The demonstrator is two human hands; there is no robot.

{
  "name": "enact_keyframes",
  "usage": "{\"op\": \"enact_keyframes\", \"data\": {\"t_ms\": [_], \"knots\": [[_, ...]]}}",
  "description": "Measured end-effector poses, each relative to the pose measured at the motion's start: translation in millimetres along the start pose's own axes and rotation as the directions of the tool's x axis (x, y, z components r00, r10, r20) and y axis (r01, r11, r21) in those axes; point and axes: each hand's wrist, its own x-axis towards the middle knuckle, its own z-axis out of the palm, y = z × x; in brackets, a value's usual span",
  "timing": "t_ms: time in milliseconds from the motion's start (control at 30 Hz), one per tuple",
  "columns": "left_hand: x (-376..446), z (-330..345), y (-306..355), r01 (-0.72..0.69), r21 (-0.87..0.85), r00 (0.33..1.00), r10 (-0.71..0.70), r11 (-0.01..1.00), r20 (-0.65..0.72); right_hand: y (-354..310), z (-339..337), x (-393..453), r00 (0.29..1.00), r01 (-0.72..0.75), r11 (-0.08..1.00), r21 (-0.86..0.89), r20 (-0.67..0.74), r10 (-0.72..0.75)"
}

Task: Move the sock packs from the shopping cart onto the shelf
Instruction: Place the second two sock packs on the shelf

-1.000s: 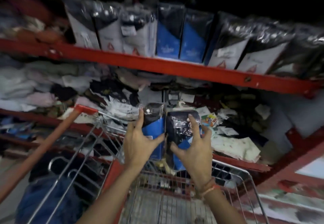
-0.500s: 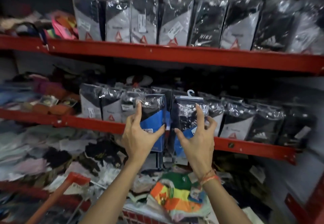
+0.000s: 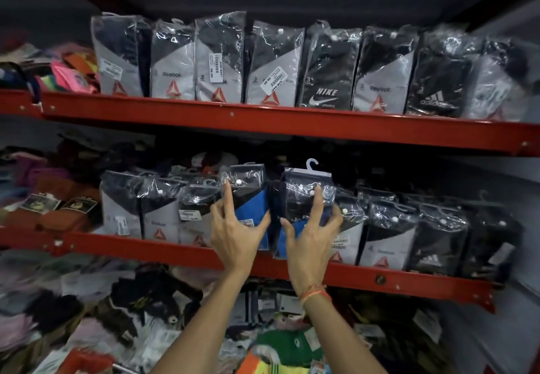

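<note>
1. Currently left hand [image 3: 233,232] grips one sock pack [image 3: 248,195], right hand [image 3: 311,234] another [image 3: 304,198], both upright at the middle shelf [image 3: 175,246].
2. Risk: slick wrap slips; crowded row topples neighbours.

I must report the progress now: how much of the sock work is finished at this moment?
Done: the top shelf and most of the middle shelf already carry rows of upright packs. In hand: the left hand and right hand each press a blue pack into the middle row's gap. Left: the cart is out of view, so I cannot tell.
</note>
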Motion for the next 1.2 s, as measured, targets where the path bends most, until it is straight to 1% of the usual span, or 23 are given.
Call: {"op": "enact_keyframes", "data": {"t_ms": [200,300,367,500,567,600,633,700,733,767,833,900,933,1000,1067,1200], "knots": [[-0.4,25.9,-10.7,-0.053,0.111,0.997,0.046,0.992,0.068,8.8,33.5,-0.3,1.000,0.020,0.999,-0.028,0.002,-0.020],[-11.6,32.9,-16.9,-0.031,0.129,0.993,0.016,0.991,0.114,21.7,42.2,-10.8,0.998,-0.011,0.999,-0.041,0.055,0.013],[-18.9,35.8,-20.6,-0.029,0.137,0.989,0.008,0.990,0.147,27.4,43.9,-15.1,0.997,-0.005,0.998,-0.060,0.082,0.010],[-23.8,36.2,-28.4,-0.083,0.174,0.974,0.042,0.981,0.224,30.1,41.8,-17.2,0.988,0.044,0.986,-0.159,0.151,-0.019],[-25.3,27.1,-30.4,-0.139,0.197,0.963,0.086,0.971,0.256,29.1,35.1,-19.2,0.982,0.121,0.957,-0.262,0.171,-0.078],[-24.5,21.5,-31.2,-0.202,0.208,0.956,0.146,0.957,0.254,27.4,30.6,-18.7,0.974,0.190,0.930,-0.314,0.178,-0.139],[-22.8,15.6,-32.3,-0.288,0.225,0.941,0.232,0.931,0.245,25.4,25.2,-17.2,0.960,0.268,0.892,-0.364,0.177,-0.217],[-13.9,7.0,-33.8,-0.482,0.276,0.868,0.413,0.831,0.274,21.7,13.4,-5.6,0.910,0.415,0.792,-0.448,0.191,-0.369],[-7.0,5.0,-33.9,-0.556,0.299,0.824,0.467,0.775,0.322,21.0,8.4,3.9,0.882,0.469,0.745,-0.474,0.223,-0.414],[1.5,4.5,-33.1,-0.607,0.327,0.786,0.490,0.724,0.377,21.2,4.5,14.7,0.860,0.510,0.709,-0.487,0.269,-0.434],[17.5,6.4,-28.7,-0.672,0.390,0.731,0.478,0.629,0.487,26.1,-1.3,35.4,0.840,0.541,0.658,-0.524,0.377,-0.391],[27.7,11.9,-25.2,-0.714,0.429,0.690,0.456,0.553,0.562,32.0,-6.1,49.3,0.829,0.544,0.619,-0.567,0.477,-0.292],[31.0,15.3,-24.8,-0.727,0.436,0.678,0.455,0.530,0.578,34.2,-6.3,52.5,0.817,0.550,0.604,-0.576,0.521,-0.247],[33.8,18.3,-25.5,-0.738,0.457,0.669,0.450,0.497,0.591,37.4,-4.6,53.0,0.790,0.570,0.592,-0.569,0.577,-0.206],[33.0,19.7,-29.0,-0.737,0.473,0.672,0.449,0.483,0.589,37.9,-1.2,50.5,0.783,0.587,0.583,-0.562,0.578,-0.231],[31.2,21.6,-29.9,-0.722,0.456,0.682,0.428,0.520,0.593,42.0,5.3,47.4,0.802,0.572,0.612,-0.545,0.529,-0.278]]}}
